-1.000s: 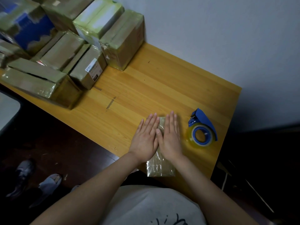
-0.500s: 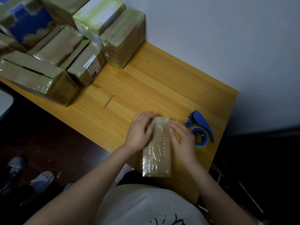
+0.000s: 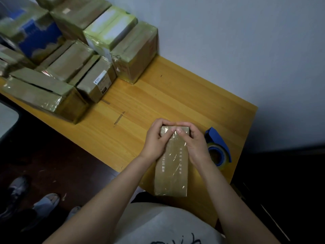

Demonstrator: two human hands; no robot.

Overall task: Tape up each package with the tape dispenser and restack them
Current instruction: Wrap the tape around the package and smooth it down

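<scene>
the person stands at the near edge of a wooden surface (image 3: pixel 175 95) with a long, flat package (image 3: pixel 171 166) lying lengthwise in front of them, wrapped in glossy tape that catches the light, pale lettering running along its top. both hands are on its far end: the left hand (image 3: pixel 155 140) has its fingers curled over the far left corner with the thumb pressed on the top face, and the right hand (image 3: pixel 194 143) mirrors it on the far right corner, thumb on top too, so the two thumbs nearly meet in the middle of the package. the near end of the package reaches about to the front edge of the surface, close to the person's white shirt (image 3: pixel 158 226); whether it lies flat or is tipped up a little i cannot tell. just beside the right hand, on its outer side, the blue tape dispenser (image 3: pixel 218 148) rests on the surface with its roll of yellowish tape, untouched. well apart from this, in the far left corner against the wall (image 3: pixel 228 41), sits the stack of taped boxes (image 3: pixel 70 59), among them one with blue print (image 3: pixel 38 37) and a small one with a white label (image 3: pixel 101 81). down on the dark floor to the left are some shoes (image 3: pixel 45 203).
</scene>
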